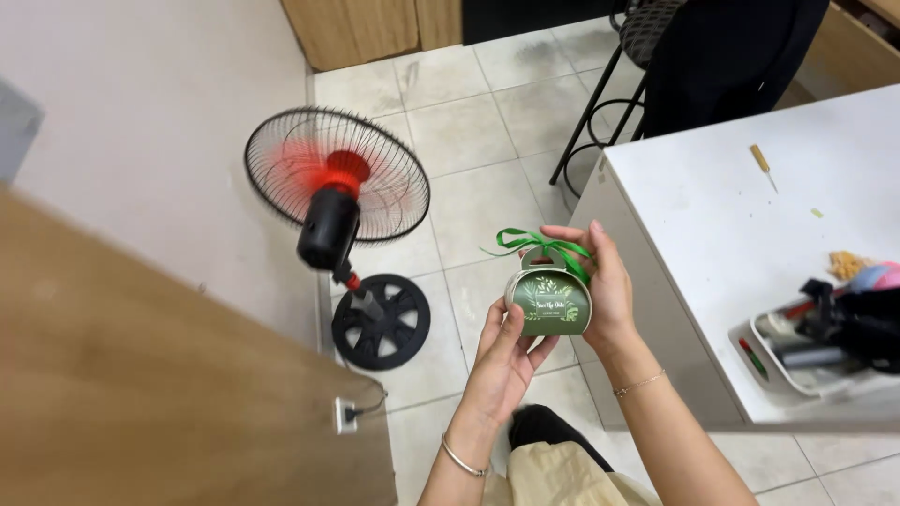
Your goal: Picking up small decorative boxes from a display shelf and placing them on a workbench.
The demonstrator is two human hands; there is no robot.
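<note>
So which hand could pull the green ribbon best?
Probably the right hand: its fingers already touch the ribbon on top of the box. The left hand is cupped under the box, supporting it.

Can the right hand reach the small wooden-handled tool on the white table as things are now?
Probably yes, but not freely: the right hand is holding the green gift box. The tool lies uncovered on the white table, with bare tabletop between.

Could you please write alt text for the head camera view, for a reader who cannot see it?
Two hands hold a small green gift box with a green ribbon: the left hand beneath, the right hand behind. A black standing fan is on the tiled floor, a white table on the right.
</note>
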